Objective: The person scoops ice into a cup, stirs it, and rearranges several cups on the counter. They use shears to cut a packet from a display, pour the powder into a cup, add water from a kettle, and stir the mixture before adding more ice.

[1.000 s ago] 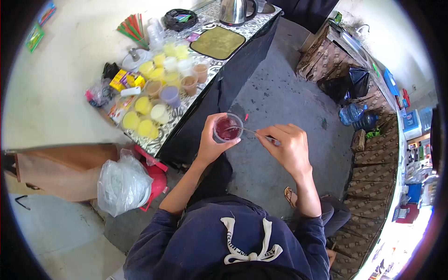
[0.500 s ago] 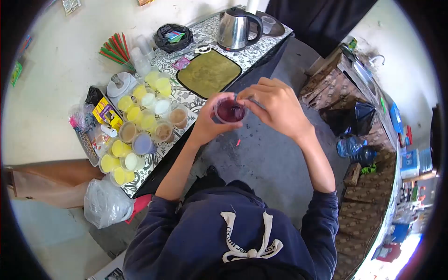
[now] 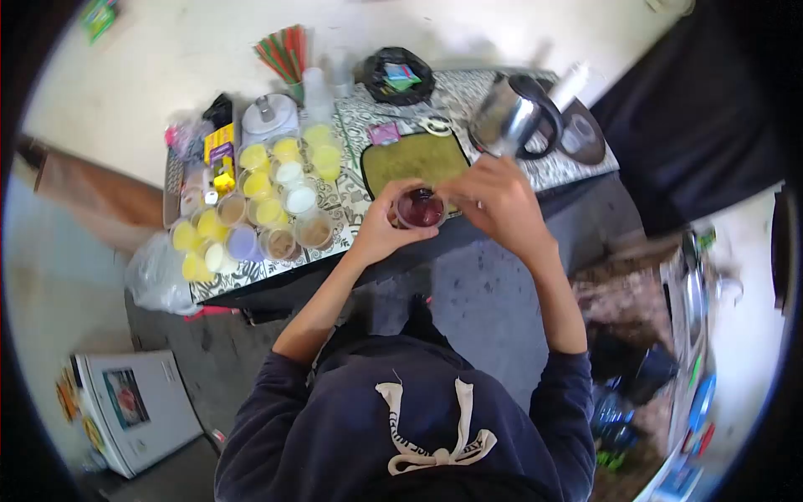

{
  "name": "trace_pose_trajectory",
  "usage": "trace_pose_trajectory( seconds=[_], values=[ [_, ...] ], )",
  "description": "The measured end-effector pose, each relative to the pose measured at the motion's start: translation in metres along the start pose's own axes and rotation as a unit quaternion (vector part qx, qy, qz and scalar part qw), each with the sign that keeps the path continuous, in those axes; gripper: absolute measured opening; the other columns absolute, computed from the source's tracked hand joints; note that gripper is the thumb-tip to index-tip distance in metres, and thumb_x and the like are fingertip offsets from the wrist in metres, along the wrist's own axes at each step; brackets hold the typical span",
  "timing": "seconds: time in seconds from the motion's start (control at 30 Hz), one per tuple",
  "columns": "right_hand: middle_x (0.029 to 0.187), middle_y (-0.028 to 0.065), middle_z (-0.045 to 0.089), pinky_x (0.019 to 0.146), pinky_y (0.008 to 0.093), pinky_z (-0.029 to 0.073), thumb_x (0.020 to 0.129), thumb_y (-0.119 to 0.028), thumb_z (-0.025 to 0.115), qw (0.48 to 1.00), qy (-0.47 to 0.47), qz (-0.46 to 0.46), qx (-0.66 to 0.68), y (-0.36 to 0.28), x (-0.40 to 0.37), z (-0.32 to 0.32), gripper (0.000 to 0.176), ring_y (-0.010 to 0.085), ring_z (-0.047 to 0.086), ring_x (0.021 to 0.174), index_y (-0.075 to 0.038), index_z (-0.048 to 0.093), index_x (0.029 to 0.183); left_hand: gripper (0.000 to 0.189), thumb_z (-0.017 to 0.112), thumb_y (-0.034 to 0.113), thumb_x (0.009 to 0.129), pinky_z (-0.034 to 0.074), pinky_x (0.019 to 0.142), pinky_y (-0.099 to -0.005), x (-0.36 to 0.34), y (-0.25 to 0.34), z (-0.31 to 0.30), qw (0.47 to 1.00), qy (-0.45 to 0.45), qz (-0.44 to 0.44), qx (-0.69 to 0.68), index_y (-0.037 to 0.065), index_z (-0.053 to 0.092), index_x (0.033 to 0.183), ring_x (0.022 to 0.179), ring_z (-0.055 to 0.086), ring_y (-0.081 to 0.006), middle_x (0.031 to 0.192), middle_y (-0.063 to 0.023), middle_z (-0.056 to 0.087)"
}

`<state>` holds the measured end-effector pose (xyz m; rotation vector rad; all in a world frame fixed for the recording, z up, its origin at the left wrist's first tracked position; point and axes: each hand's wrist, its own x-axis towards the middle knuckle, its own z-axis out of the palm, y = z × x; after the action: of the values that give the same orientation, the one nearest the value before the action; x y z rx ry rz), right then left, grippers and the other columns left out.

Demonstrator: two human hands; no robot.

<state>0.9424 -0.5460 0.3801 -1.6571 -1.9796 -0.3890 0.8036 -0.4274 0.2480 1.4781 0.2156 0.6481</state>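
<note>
A clear plastic cup (image 3: 421, 208) holding a dark red-purple drink is wrapped by the fingers of my left hand (image 3: 386, 219), in front of the table edge. Above the cup's right rim, my right hand (image 3: 495, 201) is closed in a pinch on a spoon, mostly hidden by the fingers and smeared by motion. Behind the cup lies a green cloth mat (image 3: 416, 161) with dark edging. To the left stand several filled plastic cups, among them a brown one (image 3: 315, 230), a lilac one (image 3: 242, 243) and a white one (image 3: 300, 199).
On the patterned table (image 3: 351, 121) stand a steel kettle (image 3: 503, 117), a black bag-lined bowl (image 3: 399, 77), a kitchen scale (image 3: 269, 115) and straws (image 3: 284, 57). A pink sachet (image 3: 384, 133) lies by the mat. A white fridge (image 3: 140, 410) is at lower left.
My view has turned to the right, bringing the table in front of me and the fridge into sight. Both hands still hold the cup and spoon; the right hand is blurred by movement.
</note>
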Motion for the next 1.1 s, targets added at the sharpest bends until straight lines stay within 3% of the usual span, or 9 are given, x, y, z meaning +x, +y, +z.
trace_pose_trajectory(
  seconds=[0.07,0.23,0.3,0.33,0.43,0.57,0.63,0.9,1.1],
  values=[
    [0.079,-0.0069,0.062,0.066,0.0284,0.039,0.069,-0.018,0.068,0.995,-0.042,-0.092,0.019,0.028,-0.004,0.016,0.02,0.0133,0.053,0.076,-0.016,0.067,0.089,0.069,0.081,0.006,0.064,0.043,0.095,-0.0308,0.003,-0.017,0.003,0.998,0.046,0.031,0.024,0.005,0.044,0.122,0.112,0.051,-0.0168,0.119,-0.0068,0.051],
    [0.076,-0.0048,0.061,0.068,0.0311,0.038,0.074,-0.019,0.065,0.985,-0.055,-0.135,0.088,0.061,-0.01,0.08,0.013,0.0143,0.053,0.077,-0.015,0.066,0.087,0.067,0.077,-0.001,0.066,0.044,0.092,-0.0308,0.002,-0.042,0.014,0.984,0.165,0.062,0.027,0.003,0.041,0.122,0.112,0.051,-0.0167,0.118,-0.0091,0.051],
    [0.074,-0.0018,0.061,0.067,0.032,0.038,0.081,-0.02,0.06,0.991,-0.054,-0.079,0.094,0.06,-0.005,0.104,0.008,0.0168,0.053,0.075,-0.013,0.064,0.083,0.068,0.076,-0.002,0.066,0.045,0.092,-0.0305,0.001,-0.057,0.013,0.976,0.212,0.044,0.026,0.003,0.04,0.123,0.112,0.05,-0.0167,0.12,-0.0089,0.049],
    [0.072,0.0053,0.062,0.068,0.036,0.04,0.085,-0.021,0.056,0.988,-0.055,-0.054,0.136,0.062,-0.001,0.116,0.014,0.0213,0.056,0.075,-0.009,0.063,0.081,0.068,0.076,-0.003,0.066,0.045,0.092,-0.0306,0.001,-0.063,0.011,0.968,0.243,0.058,0.024,0.003,0.039,0.124,0.112,0.05,-0.0168,0.12,-0.0086,0.048],
    [0.068,0.0114,0.061,0.068,0.0414,0.043,0.084,-0.022,0.057,0.986,-0.107,-0.014,0.127,0.064,0.017,0.14,0.017,0.0271,0.058,0.071,-0.006,0.063,0.083,0.071,0.076,-0.004,0.065,0.045,0.092,-0.0304,0.002,-0.076,0.004,0.942,0.322,0.074,0.059,0.003,0.038,0.124,0.111,0.049,-0.0174,0.119,-0.0076,0.046],
    [0.067,0.0149,0.06,0.067,0.0435,0.045,0.083,-0.023,0.057,0.98,-0.103,-0.003,0.172,0.059,0.035,0.159,0.02,0.0307,0.059,0.068,-0.004,0.063,0.084,0.071,0.077,-0.002,0.063,0.043,0.092,-0.0305,0.009,-0.091,-0.014,0.904,0.404,0.098,0.103,0.002,0.039,0.123,0.109,0.05,-0.0191,0.116,-0.0083,0.046],
    [0.066,0.0142,0.06,0.063,0.0413,0.046,0.083,-0.023,0.057,0.977,-0.054,0.026,0.207,0.056,0.042,0.165,0.02,0.0309,0.058,0.064,-0.004,0.063,0.084,0.072,0.078,0.001,0.062,0.042,0.093,-0.0323,0.011,-0.1,-0.023,0.856,0.465,0.072,0.216,0.0,0.039,0.122,0.108,0.049,-0.0213,0.114,-0.0108,0.045],
    [0.072,0.009,0.062,0.062,0.0371,0.045,0.083,-0.019,0.057,0.974,-0.01,-0.042,0.223,0.062,0.051,0.169,0.014,0.0257,0.058,0.067,-0.009,0.065,0.09,0.074,0.078,0.002,0.062,0.04,0.093,-0.0356,0.021,-0.121,-0.037,0.797,0.541,0.101,0.25,-0.002,0.038,0.124,0.109,0.047,-0.0266,0.114,-0.0145,0.043],
    [0.082,0.0034,0.064,0.063,0.0332,0.044,0.078,-0.015,0.062,0.97,0.021,-0.055,0.234,0.066,0.028,0.162,0.019,0.0214,0.058,0.074,-0.014,0.067,0.097,0.071,0.077,0.004,0.066,0.039,0.094,-0.0334,0.031,-0.129,-0.042,0.801,0.559,0.119,0.178,-0.004,0.037,0.125,0.111,0.045,-0.0236,0.117,-0.0159,0.042]
  ],
)
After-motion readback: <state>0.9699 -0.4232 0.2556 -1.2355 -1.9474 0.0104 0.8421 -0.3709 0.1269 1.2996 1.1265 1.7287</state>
